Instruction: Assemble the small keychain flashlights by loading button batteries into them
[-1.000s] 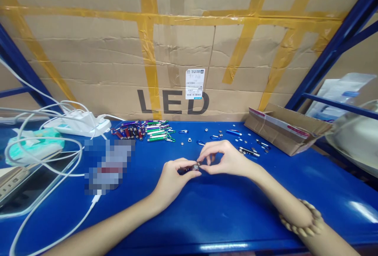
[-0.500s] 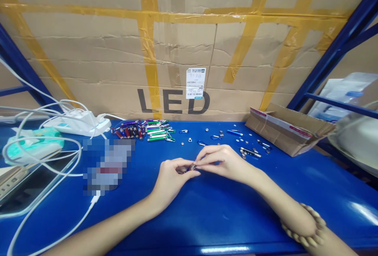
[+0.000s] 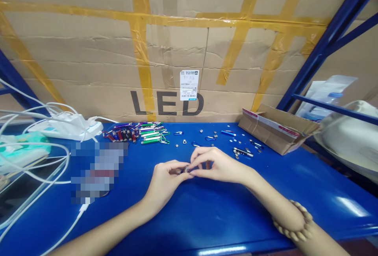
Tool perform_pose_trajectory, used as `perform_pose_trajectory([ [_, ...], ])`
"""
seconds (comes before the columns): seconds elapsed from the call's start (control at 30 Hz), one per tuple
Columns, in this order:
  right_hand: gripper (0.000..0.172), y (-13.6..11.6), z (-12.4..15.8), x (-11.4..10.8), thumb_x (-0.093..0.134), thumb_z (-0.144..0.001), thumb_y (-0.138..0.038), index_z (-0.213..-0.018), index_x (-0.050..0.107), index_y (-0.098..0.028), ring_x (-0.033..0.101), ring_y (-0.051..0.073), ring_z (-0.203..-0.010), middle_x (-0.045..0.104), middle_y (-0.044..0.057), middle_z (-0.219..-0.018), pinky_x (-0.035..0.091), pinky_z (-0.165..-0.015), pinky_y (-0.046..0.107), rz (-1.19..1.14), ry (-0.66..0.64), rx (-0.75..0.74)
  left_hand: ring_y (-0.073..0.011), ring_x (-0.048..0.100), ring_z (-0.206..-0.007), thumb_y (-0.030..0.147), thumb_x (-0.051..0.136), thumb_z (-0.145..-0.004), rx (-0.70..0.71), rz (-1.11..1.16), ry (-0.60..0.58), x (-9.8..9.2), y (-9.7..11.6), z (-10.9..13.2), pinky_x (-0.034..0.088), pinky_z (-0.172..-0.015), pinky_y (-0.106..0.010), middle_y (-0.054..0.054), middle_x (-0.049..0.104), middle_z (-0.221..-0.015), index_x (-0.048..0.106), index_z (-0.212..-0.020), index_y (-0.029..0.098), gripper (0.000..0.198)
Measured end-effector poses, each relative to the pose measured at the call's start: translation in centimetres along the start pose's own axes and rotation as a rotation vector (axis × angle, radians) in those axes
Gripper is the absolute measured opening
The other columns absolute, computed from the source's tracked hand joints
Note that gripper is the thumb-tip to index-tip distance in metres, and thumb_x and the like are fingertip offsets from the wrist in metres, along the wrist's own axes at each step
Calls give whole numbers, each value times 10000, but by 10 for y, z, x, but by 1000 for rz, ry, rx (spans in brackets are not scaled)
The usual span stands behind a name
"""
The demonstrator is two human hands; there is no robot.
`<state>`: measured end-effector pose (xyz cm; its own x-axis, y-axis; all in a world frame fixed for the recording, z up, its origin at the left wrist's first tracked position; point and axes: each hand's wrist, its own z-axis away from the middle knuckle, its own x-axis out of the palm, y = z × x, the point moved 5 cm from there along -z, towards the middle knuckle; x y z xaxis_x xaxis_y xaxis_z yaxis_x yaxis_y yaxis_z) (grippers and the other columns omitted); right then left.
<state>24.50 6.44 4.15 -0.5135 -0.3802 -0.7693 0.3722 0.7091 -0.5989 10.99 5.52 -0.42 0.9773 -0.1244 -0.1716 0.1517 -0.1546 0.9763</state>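
My left hand (image 3: 165, 179) and my right hand (image 3: 215, 165) meet at the middle of the blue table (image 3: 206, 216). Together they pinch one small keychain flashlight (image 3: 186, 169); only its silvery end shows between the fingertips. The left fingers wrap the body, and the right thumb and forefinger pinch the silvery end. A wooden bead bracelet (image 3: 292, 224) sits on my right forearm. Behind the hands lies a pile of coloured keychain flashlights (image 3: 138, 132), with loose small parts (image 3: 242, 151) and carabiner clips (image 3: 195, 144) scattered to the right.
A big cardboard box marked LED (image 3: 165, 51) closes off the back. An open small cardboard box (image 3: 274, 128) lies at the right. A white power strip (image 3: 67, 128) and white cables (image 3: 35, 169) crowd the left. Blue shelf posts (image 3: 325, 39) stand at the right.
The hands stayed joined on the small flashlight, with the right fingers shifting slightly at its end. The view slid a little, so everything sits slightly further left.
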Motion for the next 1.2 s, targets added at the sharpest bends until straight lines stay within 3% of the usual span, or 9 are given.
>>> perform_pose_trajectory([
  [0.1, 202, 4, 1, -8, 597, -804, -335, -924, 673, -191, 559, 83, -651, 615, 26, -885, 440, -557, 192, 45, 32, 56, -169, 637, -652, 219, 728, -571, -23, 27, 10, 0, -1, -1, 498, -626, -231, -17, 696, -696, 751, -727, 168, 166],
  [0.17, 224, 11, 5, -23, 606, -790, -367, -926, 655, -196, 575, 94, -658, 634, 19, -869, 441, -575, 202, 138, 119, 130, -174, 648, -677, 220, 733, -561, -37, 34, 39, -2, 0, -1, 510, -652, -233, -20, 696, -716, 743, -731, 158, 181],
  [0.37, 198, 65, 27, -73, 499, -848, -284, -977, 644, -244, 616, 157, -780, 644, 22, -1001, 441, -599, 242, 687, 404, 449, -172, 671, -701, 291, 666, -657, -98, 60, 52, -2, 3, 0, 523, -665, -229, -33, 705, -732, 698, -811, 143, 216],
  [0.5, 346, 109, 33, -70, 346, -900, -204, -1177, 555, -205, 538, 210, -1061, 574, 76, -1188, 445, -832, 326, 777, 344, 439, -166, 668, -669, 336, 613, -715, -112, 53, 27, 1, 3, 2, 521, -630, -229, -38, 694, -714, 676, -840, 137, 244],
  [0.67, 391, 145, 33, -54, 310, -913, -230, -1255, 499, -228, 431, 271, -1182, 476, 87, -1321, 375, -919, 448, 808, 295, 497, -164, 655, -639, 336, 617, -709, -115, 74, -10, 6, 4, 6, 512, -602, -231, -42, 683, -691, 672, -826, 130, 244],
  [0.93, 316, 152, 33, -57, 369, -908, -269, -1084, 630, -239, 445, 259, -1126, 559, 80, -1215, 306, -936, 438, 878, 327, 494, -155, 636, -631, 322, 608, -709, -119, 108, -48, 13, 7, 10, 494, -571, -219, -47, 669, -683, 664, -810, 121, 231],
  [1.2, 251, 147, 38, -66, 460, -882, -282, -822, 696, -222, 497, 232, -964, 644, 76, -1002, 300, -801, 376, 901, 382, 518, -156, 641, -663, 269, 640, -693, -44, 51, -2, 6, 9, 9, 493, -604, -215, -34, 685, -713, 686, -793, 139, 170],
])
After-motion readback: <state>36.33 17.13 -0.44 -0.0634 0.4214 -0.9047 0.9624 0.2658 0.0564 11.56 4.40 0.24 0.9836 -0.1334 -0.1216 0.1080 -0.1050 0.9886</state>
